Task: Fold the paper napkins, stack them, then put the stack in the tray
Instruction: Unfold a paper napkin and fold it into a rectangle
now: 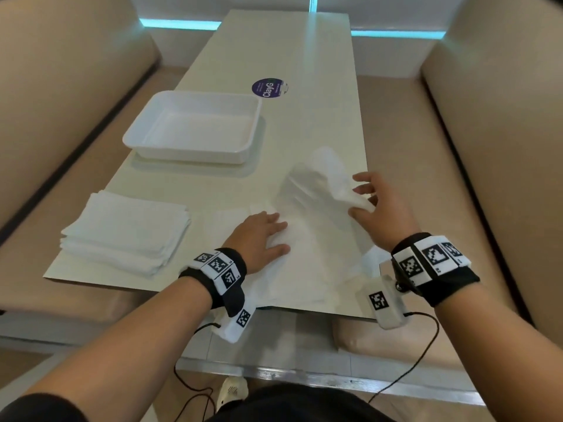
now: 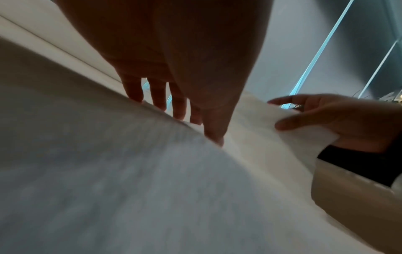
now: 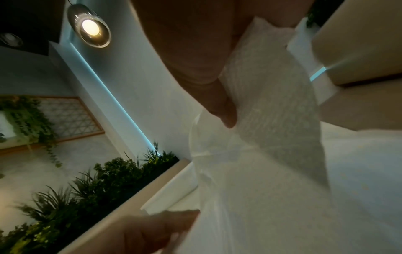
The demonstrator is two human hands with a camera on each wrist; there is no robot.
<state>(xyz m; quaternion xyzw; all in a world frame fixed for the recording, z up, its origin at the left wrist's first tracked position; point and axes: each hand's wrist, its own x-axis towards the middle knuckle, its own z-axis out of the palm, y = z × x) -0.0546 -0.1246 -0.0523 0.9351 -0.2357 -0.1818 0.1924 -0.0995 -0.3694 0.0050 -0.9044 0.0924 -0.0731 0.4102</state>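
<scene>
A white paper napkin (image 1: 313,236) lies spread at the near middle of the table. My left hand (image 1: 268,234) presses flat on its near half with straight fingers (image 2: 214,127). My right hand (image 1: 370,197) pinches the napkin's far right edge (image 2: 304,135) between thumb and fingers and lifts it off the table; the raised part is blurred. In the right wrist view my thumb (image 3: 219,106) lies against the lifted napkin (image 3: 272,106). A stack of folded napkins (image 1: 128,231) sits at the near left. The empty white tray (image 1: 195,127) stands beyond it.
A round purple sticker (image 1: 268,87) is on the table beyond the tray. Beige padded benches (image 1: 493,123) run along both sides of the table (image 1: 304,56). Cables hang from both wrist cameras below the near table edge.
</scene>
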